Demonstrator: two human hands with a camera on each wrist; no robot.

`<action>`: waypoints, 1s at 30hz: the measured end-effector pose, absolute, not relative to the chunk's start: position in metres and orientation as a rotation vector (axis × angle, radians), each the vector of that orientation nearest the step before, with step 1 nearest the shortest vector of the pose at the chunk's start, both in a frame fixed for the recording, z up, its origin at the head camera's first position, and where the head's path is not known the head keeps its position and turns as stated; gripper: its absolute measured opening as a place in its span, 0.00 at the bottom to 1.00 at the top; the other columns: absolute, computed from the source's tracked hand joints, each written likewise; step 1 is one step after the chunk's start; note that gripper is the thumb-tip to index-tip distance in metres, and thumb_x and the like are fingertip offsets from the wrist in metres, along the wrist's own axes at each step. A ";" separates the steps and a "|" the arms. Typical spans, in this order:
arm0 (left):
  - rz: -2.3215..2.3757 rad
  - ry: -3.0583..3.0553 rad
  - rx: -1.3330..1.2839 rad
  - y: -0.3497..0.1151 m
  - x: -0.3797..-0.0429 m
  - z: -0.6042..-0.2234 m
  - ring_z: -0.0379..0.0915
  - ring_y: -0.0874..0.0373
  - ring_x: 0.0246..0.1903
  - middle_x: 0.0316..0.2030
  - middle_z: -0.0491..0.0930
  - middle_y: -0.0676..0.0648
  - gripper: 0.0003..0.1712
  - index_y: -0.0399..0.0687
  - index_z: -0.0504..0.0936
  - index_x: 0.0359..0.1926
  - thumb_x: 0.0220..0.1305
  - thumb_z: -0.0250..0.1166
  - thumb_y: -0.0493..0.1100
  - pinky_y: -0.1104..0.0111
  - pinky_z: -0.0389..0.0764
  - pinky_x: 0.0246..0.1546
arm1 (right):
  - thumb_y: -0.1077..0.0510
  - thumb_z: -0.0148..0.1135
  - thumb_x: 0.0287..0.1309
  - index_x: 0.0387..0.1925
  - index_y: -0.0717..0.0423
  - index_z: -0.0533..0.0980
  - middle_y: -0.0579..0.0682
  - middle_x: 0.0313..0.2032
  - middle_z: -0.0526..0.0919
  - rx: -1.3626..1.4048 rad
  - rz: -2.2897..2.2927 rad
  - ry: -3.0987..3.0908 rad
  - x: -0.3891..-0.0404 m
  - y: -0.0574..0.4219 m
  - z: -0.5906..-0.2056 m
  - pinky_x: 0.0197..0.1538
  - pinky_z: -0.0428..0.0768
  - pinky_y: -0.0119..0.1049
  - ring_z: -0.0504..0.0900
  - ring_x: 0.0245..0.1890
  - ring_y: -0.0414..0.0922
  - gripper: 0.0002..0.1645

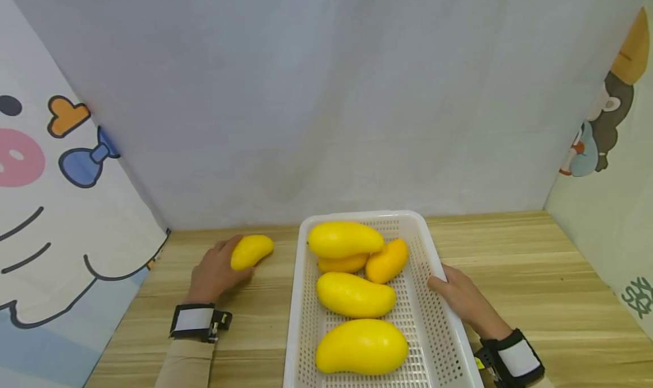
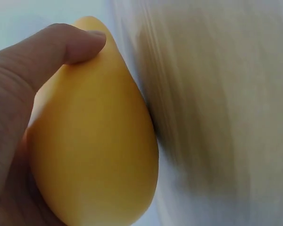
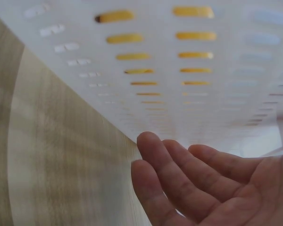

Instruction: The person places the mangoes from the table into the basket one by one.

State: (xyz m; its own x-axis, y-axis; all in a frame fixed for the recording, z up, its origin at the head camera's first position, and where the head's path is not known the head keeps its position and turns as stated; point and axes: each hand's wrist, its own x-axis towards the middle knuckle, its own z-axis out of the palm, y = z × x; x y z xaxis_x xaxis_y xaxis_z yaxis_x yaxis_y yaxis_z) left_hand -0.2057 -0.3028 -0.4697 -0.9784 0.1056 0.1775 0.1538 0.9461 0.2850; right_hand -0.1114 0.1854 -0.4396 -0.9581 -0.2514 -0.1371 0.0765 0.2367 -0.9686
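Note:
A yellow mango (image 1: pixel 252 252) is in my left hand (image 1: pixel 216 270), left of the basket. The left wrist view shows the thumb laid across this mango (image 2: pixel 94 127), with the palm behind it. My right hand (image 1: pixel 466 298) grips the right rim of a white perforated plastic basket (image 1: pixel 432 252), thumb over the top. Seen from the right wrist, the fingers (image 3: pixel 179 183) lie outside and below the slotted wall. Inside the basket are several mangoes, among them a large front one (image 1: pixel 362 347), a middle one (image 1: pixel 355 295) and a small one (image 1: pixel 388 261) leaning at the back right.
The wood-grain table (image 1: pixel 515 269) runs back to a pale grey cloth wall (image 1: pixel 326 104). Printed cartoon panels stand at the left (image 1: pixel 46 218) and right (image 1: pixel 612 206). Both wrists wear black straps.

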 end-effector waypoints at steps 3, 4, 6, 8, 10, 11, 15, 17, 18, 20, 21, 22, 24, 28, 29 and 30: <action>-0.460 -2.926 -0.198 -0.302 -0.205 -0.469 0.66 0.39 0.51 0.57 0.67 0.35 0.49 0.53 0.60 0.67 0.46 0.67 0.62 0.43 0.71 0.40 | 0.57 0.41 0.67 0.68 0.57 0.53 0.69 0.47 0.73 -0.157 -1.786 2.245 -0.111 0.184 -0.439 0.27 0.78 0.51 0.81 0.32 0.58 0.30; -0.462 -2.919 -0.198 -0.302 -0.205 -0.468 0.66 0.39 0.51 0.57 0.67 0.36 0.49 0.54 0.60 0.67 0.46 0.67 0.62 0.43 0.71 0.40 | 0.57 0.42 0.67 0.68 0.57 0.53 0.69 0.47 0.73 -0.160 -1.785 2.246 -0.111 0.184 -0.438 0.27 0.78 0.51 0.81 0.32 0.58 0.30; -0.467 -2.904 -0.198 -0.302 -0.205 -0.468 0.67 0.40 0.51 0.57 0.68 0.36 0.48 0.54 0.61 0.67 0.45 0.67 0.62 0.43 0.71 0.40 | 0.57 0.42 0.66 0.68 0.56 0.54 0.69 0.46 0.74 -0.147 -1.786 2.244 -0.111 0.184 -0.438 0.27 0.78 0.51 0.81 0.32 0.58 0.30; -0.467 -2.894 -0.204 -0.301 -0.205 -0.467 0.67 0.40 0.50 0.57 0.68 0.36 0.48 0.54 0.61 0.67 0.45 0.67 0.63 0.43 0.72 0.39 | 0.57 0.41 0.66 0.68 0.55 0.54 0.69 0.46 0.74 -0.136 -1.789 2.241 -0.111 0.183 -0.438 0.27 0.78 0.51 0.81 0.32 0.58 0.29; -0.475 -2.891 -0.203 -0.301 -0.205 -0.466 0.67 0.41 0.50 0.57 0.68 0.37 0.48 0.54 0.61 0.67 0.45 0.67 0.63 0.44 0.72 0.39 | 0.57 0.41 0.67 0.68 0.56 0.55 0.69 0.46 0.74 -0.138 -1.787 2.249 -0.111 0.183 -0.438 0.27 0.78 0.51 0.81 0.32 0.58 0.29; -0.476 -2.890 -0.206 -0.301 -0.205 -0.465 0.67 0.41 0.50 0.57 0.68 0.37 0.48 0.54 0.61 0.67 0.45 0.66 0.63 0.44 0.72 0.39 | 0.57 0.41 0.67 0.68 0.56 0.55 0.69 0.46 0.74 -0.131 -1.785 2.253 -0.111 0.183 -0.438 0.27 0.78 0.51 0.81 0.32 0.58 0.29; -0.478 -2.879 -0.202 -0.300 -0.204 -0.463 0.67 0.41 0.50 0.56 0.68 0.38 0.48 0.54 0.61 0.67 0.46 0.66 0.64 0.44 0.72 0.38 | 0.57 0.41 0.67 0.67 0.55 0.55 0.69 0.46 0.74 -0.132 -1.778 2.256 -0.111 0.183 -0.438 0.27 0.78 0.51 0.81 0.32 0.58 0.28; -0.480 -2.865 -0.208 -0.301 -0.203 -0.461 0.68 0.42 0.49 0.56 0.69 0.38 0.48 0.54 0.61 0.67 0.46 0.66 0.63 0.45 0.72 0.37 | 0.57 0.41 0.67 0.67 0.55 0.55 0.69 0.46 0.74 -0.135 -1.776 2.256 -0.110 0.183 -0.438 0.27 0.78 0.51 0.81 0.32 0.58 0.29; -0.483 -2.857 -0.208 -0.301 -0.203 -0.460 0.68 0.42 0.49 0.56 0.69 0.38 0.48 0.54 0.61 0.67 0.46 0.66 0.63 0.45 0.72 0.37 | 0.57 0.42 0.67 0.68 0.56 0.55 0.69 0.46 0.74 -0.143 -1.778 2.253 -0.110 0.184 -0.438 0.27 0.78 0.51 0.81 0.32 0.58 0.29; -0.491 -2.840 -0.216 -0.301 -0.202 -0.458 0.69 0.43 0.48 0.54 0.70 0.38 0.47 0.54 0.61 0.67 0.47 0.66 0.63 0.46 0.73 0.36 | 0.57 0.42 0.67 0.68 0.57 0.54 0.69 0.46 0.74 -0.156 -1.778 2.254 -0.110 0.184 -0.438 0.27 0.78 0.51 0.81 0.32 0.58 0.29; -0.492 -2.833 -0.219 -0.301 -0.202 -0.457 0.69 0.44 0.47 0.54 0.70 0.38 0.47 0.55 0.61 0.67 0.47 0.66 0.62 0.46 0.73 0.35 | 0.56 0.42 0.67 0.68 0.57 0.54 0.70 0.46 0.74 -0.164 -1.778 2.253 -0.110 0.185 -0.439 0.27 0.78 0.51 0.81 0.32 0.58 0.30; -0.491 -2.824 -0.222 -0.301 -0.202 -0.456 0.69 0.44 0.46 0.53 0.70 0.38 0.47 0.55 0.61 0.66 0.47 0.66 0.62 0.47 0.73 0.34 | 0.57 0.42 0.67 0.68 0.58 0.54 0.70 0.46 0.74 -0.172 -1.778 2.254 -0.110 0.185 -0.439 0.27 0.78 0.51 0.81 0.32 0.58 0.30; -0.493 -2.804 -0.226 -0.300 -0.202 -0.454 0.69 0.44 0.45 0.53 0.70 0.39 0.47 0.55 0.61 0.67 0.46 0.67 0.61 0.48 0.73 0.33 | 0.57 0.42 0.67 0.68 0.59 0.53 0.70 0.46 0.74 -0.180 -1.780 2.249 -0.111 0.186 -0.439 0.27 0.78 0.51 0.81 0.32 0.58 0.30; -0.501 -2.738 -0.233 -0.298 -0.202 -0.449 0.70 0.46 0.44 0.53 0.71 0.39 0.47 0.55 0.61 0.67 0.46 0.67 0.60 0.50 0.73 0.32 | 0.57 0.41 0.67 0.68 0.59 0.53 0.70 0.46 0.74 -0.173 -1.779 2.252 -0.111 0.186 -0.440 0.27 0.78 0.51 0.81 0.32 0.58 0.30; -0.504 -2.717 -0.233 -0.298 -0.202 -0.448 0.70 0.46 0.44 0.53 0.71 0.39 0.47 0.55 0.61 0.67 0.46 0.67 0.60 0.50 0.73 0.31 | 0.57 0.42 0.67 0.68 0.59 0.53 0.70 0.46 0.74 -0.171 -1.777 2.255 -0.111 0.186 -0.441 0.27 0.78 0.51 0.81 0.32 0.58 0.30; -0.505 -2.698 -0.231 -0.298 -0.201 -0.447 0.71 0.46 0.43 0.53 0.71 0.40 0.47 0.55 0.61 0.67 0.46 0.67 0.61 0.50 0.73 0.31 | 0.57 0.42 0.67 0.68 0.59 0.54 0.70 0.46 0.74 -0.171 -1.776 2.258 -0.111 0.186 -0.441 0.27 0.78 0.51 0.81 0.32 0.58 0.30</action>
